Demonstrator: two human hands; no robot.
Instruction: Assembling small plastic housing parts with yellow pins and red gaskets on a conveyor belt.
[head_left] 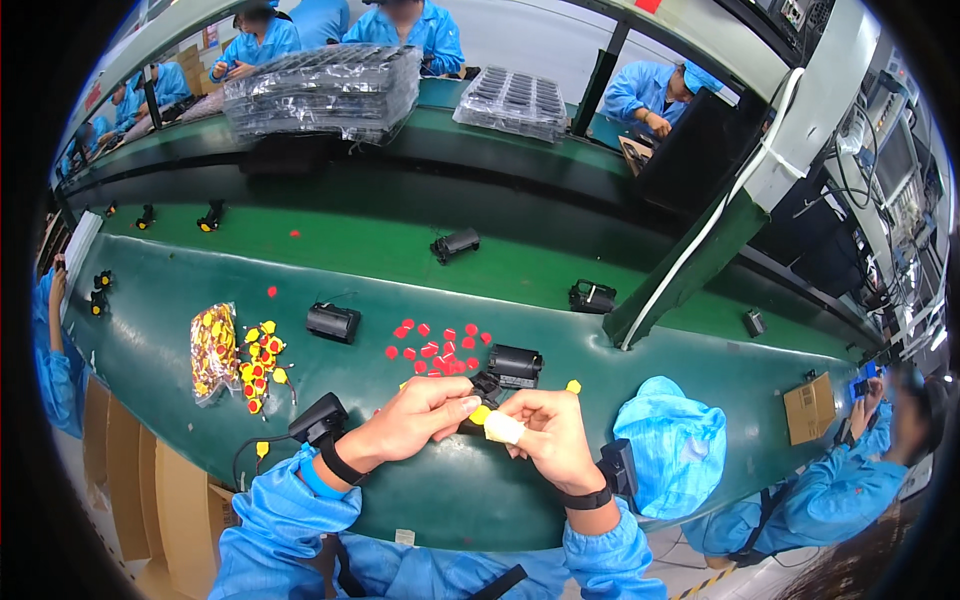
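In front of me, my left hand [425, 412] is closed on a small black plastic part [487, 386]. A round yellow piece [480, 414] shows at its fingertips. My right hand [552, 432] meets it from the other side, thumb and fingers pinched. A whitish piece [504, 428] covers its thumb tip; whether it is held or worn I cannot tell. Just beyond the hands lie a black cylindrical housing [516, 366] and several red discs [430, 350]. A single yellow piece [573, 386] rests right of the housing.
Left on the green table [430, 515] are a bag of yellow-and-red parts [213, 352], a loose pile of them [257, 372] and another black housing [333, 322]. A blue cloth cap [672, 447] lies right. Beyond, a green belt [350, 252] carries black housings; a post [690, 250] rises right.
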